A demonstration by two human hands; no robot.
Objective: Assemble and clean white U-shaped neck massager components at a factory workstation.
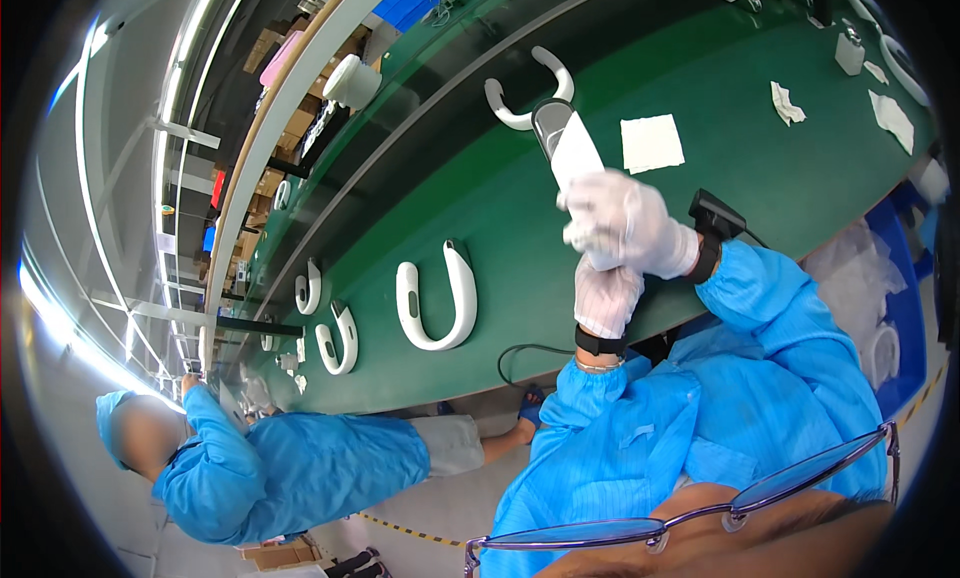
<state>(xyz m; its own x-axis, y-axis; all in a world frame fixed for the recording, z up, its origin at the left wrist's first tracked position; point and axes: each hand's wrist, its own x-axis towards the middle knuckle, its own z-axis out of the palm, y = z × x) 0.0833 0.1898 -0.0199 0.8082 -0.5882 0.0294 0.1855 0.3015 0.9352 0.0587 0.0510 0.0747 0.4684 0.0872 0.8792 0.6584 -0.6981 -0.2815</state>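
A white neckband device (576,154) with a dark grey inner face is held up over the green workbench, its lower part hidden by my hands. My right hand (622,216), in a white glove, is closed around it and slightly blurred. Just below, my left hand (606,296), also gloved, is closed at the device's lower end, its fingertips covered by the right hand. Behind the held piece, a U-shaped white neckband (500,106) shows on the bench; whether the two touch, I cannot tell. A square white cloth (651,144) lies to the right.
Left of my hands, a larger U-shaped neckband (462,303) lies on the green bench (540,248), with smaller ones (338,340) beyond. Crumpled wipes (786,104) and a small white bottle (849,54) sit at the far right. A co-worker in blue (310,468) stands at the left.
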